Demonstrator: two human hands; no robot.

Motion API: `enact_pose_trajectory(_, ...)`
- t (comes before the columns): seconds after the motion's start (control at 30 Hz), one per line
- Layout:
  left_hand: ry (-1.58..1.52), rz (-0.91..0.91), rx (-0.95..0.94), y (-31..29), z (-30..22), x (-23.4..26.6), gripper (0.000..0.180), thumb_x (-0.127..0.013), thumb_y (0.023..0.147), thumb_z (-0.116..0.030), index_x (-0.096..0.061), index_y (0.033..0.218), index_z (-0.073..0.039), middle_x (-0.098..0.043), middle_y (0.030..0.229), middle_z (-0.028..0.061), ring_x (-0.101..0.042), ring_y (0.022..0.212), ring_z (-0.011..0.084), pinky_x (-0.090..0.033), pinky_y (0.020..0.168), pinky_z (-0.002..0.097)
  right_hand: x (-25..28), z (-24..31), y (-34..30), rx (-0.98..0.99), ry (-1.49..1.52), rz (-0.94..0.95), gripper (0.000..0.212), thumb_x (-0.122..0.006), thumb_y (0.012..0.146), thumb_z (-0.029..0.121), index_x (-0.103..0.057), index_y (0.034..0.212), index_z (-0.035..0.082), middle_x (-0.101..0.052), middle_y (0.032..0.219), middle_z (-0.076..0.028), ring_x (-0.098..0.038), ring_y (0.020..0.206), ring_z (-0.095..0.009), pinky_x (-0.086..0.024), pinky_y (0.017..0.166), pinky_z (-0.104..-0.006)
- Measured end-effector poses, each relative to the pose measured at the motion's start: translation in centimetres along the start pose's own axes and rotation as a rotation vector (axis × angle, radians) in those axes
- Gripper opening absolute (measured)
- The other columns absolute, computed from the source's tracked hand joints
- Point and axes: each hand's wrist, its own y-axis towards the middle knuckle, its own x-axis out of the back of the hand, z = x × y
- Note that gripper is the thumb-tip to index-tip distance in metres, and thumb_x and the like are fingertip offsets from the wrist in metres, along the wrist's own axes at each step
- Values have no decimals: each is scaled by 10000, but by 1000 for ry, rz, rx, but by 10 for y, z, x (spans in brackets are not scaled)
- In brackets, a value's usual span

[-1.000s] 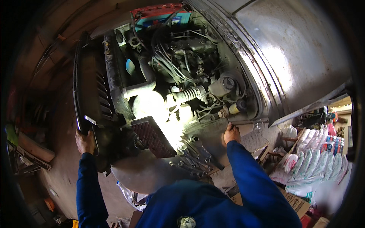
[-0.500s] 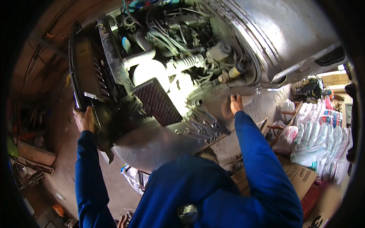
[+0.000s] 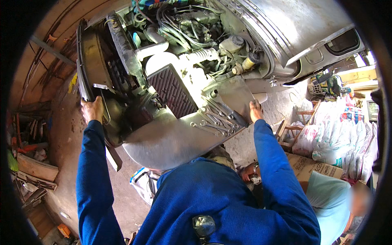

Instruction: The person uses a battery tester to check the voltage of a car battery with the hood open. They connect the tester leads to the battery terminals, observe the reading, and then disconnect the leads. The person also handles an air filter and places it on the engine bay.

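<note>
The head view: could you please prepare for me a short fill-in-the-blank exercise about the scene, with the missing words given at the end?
1. The sleeves on the person's forearms are coloured ____.
2. The wrenches lie nearer to the right hand than to the ____ hand.
3. The co-worker's pale shirt shows in the lower ____ part of the picture.

Missing words: blue; left; right.
</note>
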Motion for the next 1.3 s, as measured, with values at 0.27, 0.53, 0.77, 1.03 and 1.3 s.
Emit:
enact_pose_trajectory(0.27,57,-37,-26,13,6,-6,942,-724,787,-498,-391,1512,4,-521,1455,298,-505,1357,444,-403,1146,481,3,25,-20,-43,-205,-22,856,-487,965,672,-259,1602,148,-255,1617,-268,-207,1502,-475,-178,1237,-542)
enact_pose_trajectory(0.53,130,-87,-49,12,2,-4,839,-746,775,-528,-538,1370,26,-597,1375,287,-564,1301,434,-426,1122,468,17,45,-18,-68,-231,-83,809,-462,969,689,-392,1502,85,-375,1527,-251,-402,1395,-473,-352,1144,-570)
enact_pose_trajectory(0.77,118,-144,-111,23,16,-7,769,-742,797,-484,-562,1340,30,-641,1315,271,-614,1240,414,-458,1073,457,23,35,-2,47,-381,-154,694,-430,1004,635,-539,1363,51,-511,1400,-283,-522,1286,-463,-440,1078,-526)
enact_pose_trajectory(1.03,-15,-71,-233,47,36,-6,770,-741,854,-457,-545,1316,127,-652,1265,246,-625,1167,318,-477,997,383,15,7,22,75,-106,-278,641,-386,1039,551,-648,1251,6,-621,1284,-304,-602,1155,-495,-476,990,-535)
enact_pose_trajectory(1.3,-8,66,-185,86,58,1,717,-612,919,-479,-563,1347,94,-599,1353,258,-565,1261,340,-415,1066,407,17,4,22,151,-7,-255,675,-445,1035,517,-592,1297,-88,-605,1304,-336,-568,1214,-498,-442,1049,-504)
